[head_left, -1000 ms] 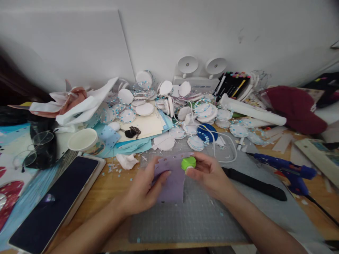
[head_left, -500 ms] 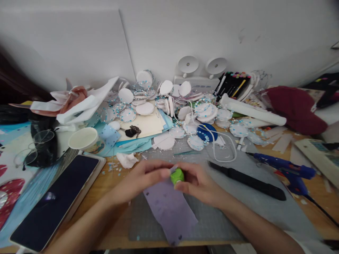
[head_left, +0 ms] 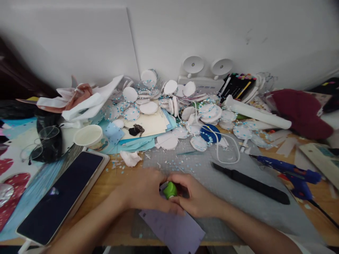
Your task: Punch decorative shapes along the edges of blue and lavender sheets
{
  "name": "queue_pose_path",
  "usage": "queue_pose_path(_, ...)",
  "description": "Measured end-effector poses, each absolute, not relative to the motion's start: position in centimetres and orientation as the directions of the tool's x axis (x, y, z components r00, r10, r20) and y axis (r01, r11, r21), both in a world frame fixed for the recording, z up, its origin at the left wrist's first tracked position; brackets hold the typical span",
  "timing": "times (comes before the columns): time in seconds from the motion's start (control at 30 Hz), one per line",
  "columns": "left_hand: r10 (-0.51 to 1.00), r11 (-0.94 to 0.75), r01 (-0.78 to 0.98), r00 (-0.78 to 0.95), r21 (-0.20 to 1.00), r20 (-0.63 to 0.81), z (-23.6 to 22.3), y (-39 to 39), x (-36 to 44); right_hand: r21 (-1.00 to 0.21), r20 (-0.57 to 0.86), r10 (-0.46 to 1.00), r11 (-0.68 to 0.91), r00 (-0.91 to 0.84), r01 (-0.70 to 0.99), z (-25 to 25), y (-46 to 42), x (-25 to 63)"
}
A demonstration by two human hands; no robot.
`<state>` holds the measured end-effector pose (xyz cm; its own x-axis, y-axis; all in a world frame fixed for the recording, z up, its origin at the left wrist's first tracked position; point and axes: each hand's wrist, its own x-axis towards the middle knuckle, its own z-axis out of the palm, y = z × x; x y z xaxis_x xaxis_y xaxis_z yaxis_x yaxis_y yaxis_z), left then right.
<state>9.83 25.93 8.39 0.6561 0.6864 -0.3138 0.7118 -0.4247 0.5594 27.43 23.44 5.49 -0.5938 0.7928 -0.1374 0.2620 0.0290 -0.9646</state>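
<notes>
My right hand (head_left: 197, 197) is closed round a small green craft punch (head_left: 170, 190), its thumb at the near side of it. My left hand (head_left: 144, 190), blurred by motion, curls over the punch's left side. Its fingers hold the upper part of a purple paper strip (head_left: 180, 229), and its thumb lies across the strip just below the punch. The paper hangs toward me over the front edge, with a small dark hole near its left corner. Where the paper enters the punch is hidden by my fingers.
Beneath my hands lies a grey cutting mat (head_left: 227, 225) with scattered confetti. A black knife (head_left: 251, 181) and a blue glue gun (head_left: 288, 169) lie to the right. On the left are a phone (head_left: 62, 197) and a paper cup (head_left: 91, 137). White discs with blue-dotted strings (head_left: 148, 107) pile up behind.
Both hands have come lower and nearer with the punch and paper. The left hand has shifted its hold, its thumb now across the paper below the punch. The view has shifted slightly.
</notes>
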Motion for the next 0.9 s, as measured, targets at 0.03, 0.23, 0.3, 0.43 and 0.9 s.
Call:
queue_pose_path(0.03,0.682,-0.433,0.706,0.663,0.560,-0.309,8.4,26.0,9.9,-0.963,-0.137,0.795,0.032,-0.591,0.267,5.5,23.4,27.4)
queue_pose_path(0.23,0.650,-0.443,0.656,0.705,0.611,-0.285,8.4,26.0,10.2,-0.950,-0.113,0.819,0.078,-0.563,0.303,4.9,23.0,27.5)
queue_pose_path(0.3,0.646,-0.430,0.645,0.708,0.631,-0.283,8.3,26.0,10.2,-0.950,-0.098,0.826,0.089,-0.556,0.300,4.8,22.9,27.5)
queue_pose_path(0.43,0.660,-0.393,0.647,0.693,0.653,-0.289,7.8,26.2,10.2,-0.951,-0.083,0.829,0.100,-0.553,0.293,4.7,23.3,27.8)
queue_pose_path(0.9,0.697,-0.339,0.603,0.677,0.722,-0.238,7.4,27.4,9.0,-0.991,-0.097,0.858,-0.035,-0.505,0.129,4.4,25.0,29.4)
